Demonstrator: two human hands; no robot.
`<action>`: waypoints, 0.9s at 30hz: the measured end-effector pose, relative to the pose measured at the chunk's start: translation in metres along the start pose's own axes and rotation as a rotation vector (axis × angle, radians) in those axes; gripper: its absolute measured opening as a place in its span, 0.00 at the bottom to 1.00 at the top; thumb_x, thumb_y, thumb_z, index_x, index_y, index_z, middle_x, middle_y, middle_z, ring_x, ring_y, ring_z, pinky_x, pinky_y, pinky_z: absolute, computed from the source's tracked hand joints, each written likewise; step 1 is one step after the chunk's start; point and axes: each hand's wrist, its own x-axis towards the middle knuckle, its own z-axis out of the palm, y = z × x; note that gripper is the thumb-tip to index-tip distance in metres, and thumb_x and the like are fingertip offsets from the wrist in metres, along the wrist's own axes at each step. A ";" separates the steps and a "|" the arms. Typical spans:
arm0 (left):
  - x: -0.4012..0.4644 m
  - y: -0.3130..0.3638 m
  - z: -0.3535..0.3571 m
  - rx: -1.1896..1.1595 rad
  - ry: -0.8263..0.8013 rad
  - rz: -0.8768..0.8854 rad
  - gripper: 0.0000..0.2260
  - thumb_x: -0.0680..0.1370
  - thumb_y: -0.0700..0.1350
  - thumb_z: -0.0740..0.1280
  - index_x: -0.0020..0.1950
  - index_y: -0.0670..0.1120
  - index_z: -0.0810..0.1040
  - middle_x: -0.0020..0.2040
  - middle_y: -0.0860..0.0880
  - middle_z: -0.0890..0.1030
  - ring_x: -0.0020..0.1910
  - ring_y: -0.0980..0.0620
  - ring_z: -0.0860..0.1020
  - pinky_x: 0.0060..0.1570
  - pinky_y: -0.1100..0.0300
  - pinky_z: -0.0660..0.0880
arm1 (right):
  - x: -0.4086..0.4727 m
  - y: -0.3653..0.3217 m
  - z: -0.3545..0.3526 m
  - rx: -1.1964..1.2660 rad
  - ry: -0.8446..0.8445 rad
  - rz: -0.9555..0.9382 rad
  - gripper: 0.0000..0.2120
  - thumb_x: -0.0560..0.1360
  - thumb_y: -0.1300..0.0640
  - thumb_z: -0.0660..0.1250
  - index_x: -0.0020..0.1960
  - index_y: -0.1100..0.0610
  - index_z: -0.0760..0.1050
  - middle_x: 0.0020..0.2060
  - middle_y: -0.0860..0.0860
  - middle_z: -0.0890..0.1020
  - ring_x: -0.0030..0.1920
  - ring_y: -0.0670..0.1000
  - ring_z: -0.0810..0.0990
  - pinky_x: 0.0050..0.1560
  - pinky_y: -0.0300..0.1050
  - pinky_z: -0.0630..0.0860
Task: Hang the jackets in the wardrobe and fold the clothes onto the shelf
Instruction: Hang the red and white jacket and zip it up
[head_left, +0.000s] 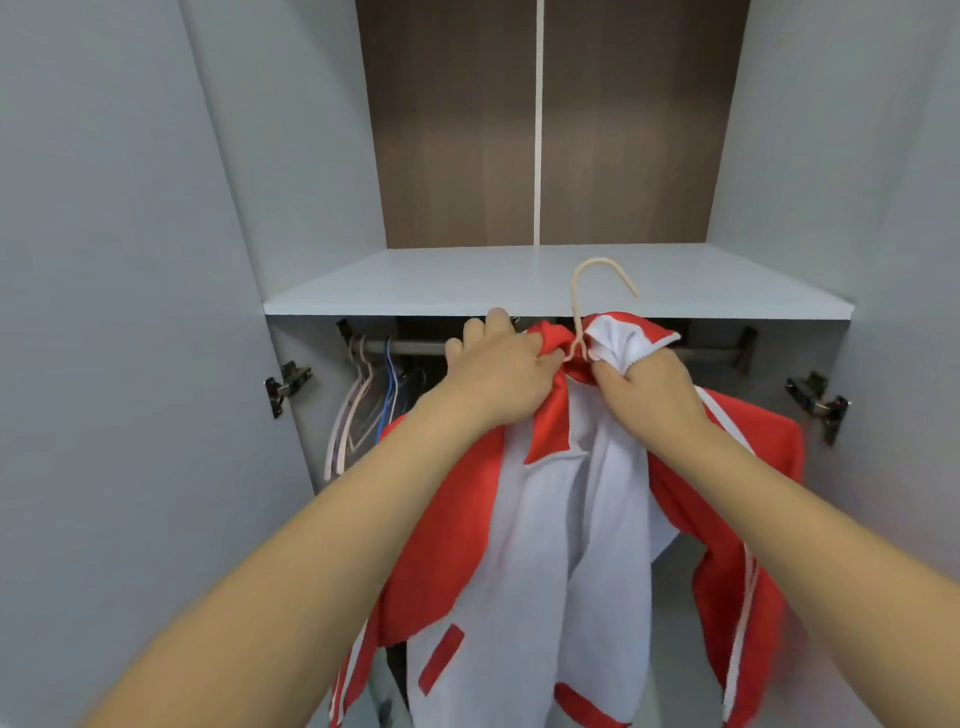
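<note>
Below one shelf (519, 283), two hands' fingers (524, 348) around one jacket (545, 519), one hanger (582, 291)

No words, numbers, labels or signs to read anywhere. Red and white jacket (545, 519) shows only plain stripes, no letters. Wardrobe shelf (467, 291) blank too.

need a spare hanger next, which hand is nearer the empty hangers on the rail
Left. The left hand grips the jacket collar just right of the empty hangers; the right hand is farther right, past the jacket's hanger.
</note>
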 end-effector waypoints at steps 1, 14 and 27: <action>-0.002 -0.012 0.013 0.032 0.008 0.004 0.16 0.84 0.58 0.52 0.62 0.52 0.73 0.55 0.47 0.65 0.57 0.43 0.65 0.63 0.47 0.63 | -0.001 0.011 0.005 0.075 -0.042 0.042 0.21 0.75 0.41 0.54 0.52 0.56 0.73 0.41 0.54 0.78 0.42 0.57 0.78 0.43 0.51 0.74; 0.037 -0.103 0.151 -0.402 -0.314 0.084 0.14 0.85 0.51 0.55 0.69 0.49 0.70 0.52 0.44 0.80 0.50 0.44 0.80 0.52 0.48 0.77 | -0.001 0.095 0.107 0.248 -0.416 0.516 0.17 0.82 0.47 0.60 0.66 0.56 0.72 0.57 0.53 0.78 0.56 0.54 0.78 0.61 0.51 0.76; 0.157 -0.059 0.201 -0.477 0.016 -0.350 0.15 0.85 0.48 0.54 0.68 0.44 0.68 0.58 0.35 0.78 0.57 0.35 0.76 0.54 0.50 0.73 | 0.066 0.163 0.134 -0.045 -0.556 0.152 0.20 0.81 0.54 0.58 0.74 0.49 0.68 0.67 0.55 0.74 0.63 0.59 0.75 0.61 0.48 0.73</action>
